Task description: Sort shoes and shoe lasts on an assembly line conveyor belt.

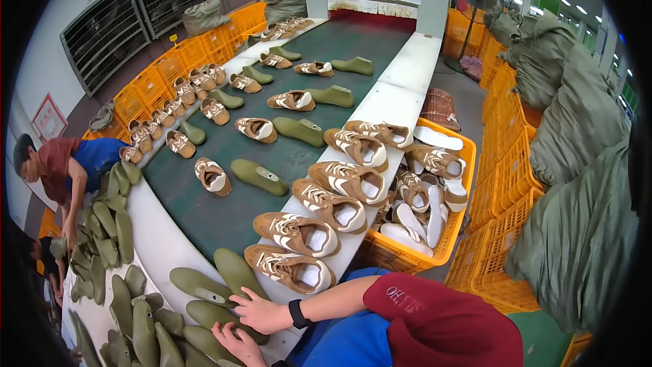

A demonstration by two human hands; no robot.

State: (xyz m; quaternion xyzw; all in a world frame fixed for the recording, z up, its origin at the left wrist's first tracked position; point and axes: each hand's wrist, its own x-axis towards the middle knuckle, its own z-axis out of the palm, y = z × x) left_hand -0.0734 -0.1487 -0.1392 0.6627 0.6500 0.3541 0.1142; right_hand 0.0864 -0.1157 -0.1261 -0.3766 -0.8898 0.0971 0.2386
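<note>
My right hand, with a black wristband, lies with spread fingers across green shoe lasts at the front end of the table. One finger reaches the heel end of a shoe last, and the palm covers part of another last. Just below it, my left hand touches a lower last with its fingers apart. A further last points away above my right hand. Beside these, brown lace-up shoes with white stripes line the right white ledge.
More brown shoes and lasts lie in pairs on the green conveyor belt, which leads to a machine tunnel. A pile of lasts covers the left ledge, where a person reaches in. An orange crate holds shoes and insoles.
</note>
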